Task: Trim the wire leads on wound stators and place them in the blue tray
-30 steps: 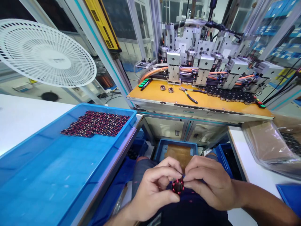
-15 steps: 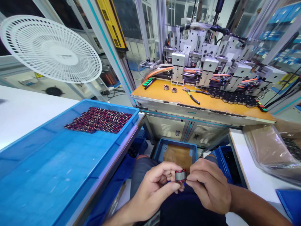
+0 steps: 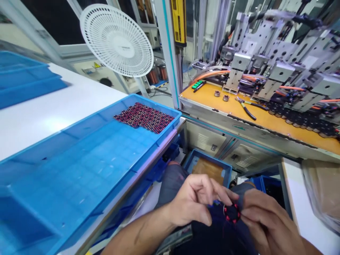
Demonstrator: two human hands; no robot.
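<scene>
Right hand (image 3: pixel 265 226) pinching small round stator core (image 3: pixel 232 213), red-tipped windings facing up, grip closed on its rim between thumb and fingers. Left hand (image 3: pixel 198 202) sitting just beside it, fingers curled narrow, fingertips at the core's left edge; actual contact hard to tell. Both hovering low over lap, in front of small blue bin (image 3: pixel 209 166) with brown liner. Large blue tray (image 3: pixel 79 166) lying on white table (image 3: pixel 53 106) at left, holding cluster of similar cores (image 3: pixel 145 117) in far corner. Orange machine bed (image 3: pixel 255 117) beyond, carrying pliers (image 3: pixel 245 108) and two loose cores (image 3: pixel 221 95). White fan (image 3: pixel 117 39) standing behind.
</scene>
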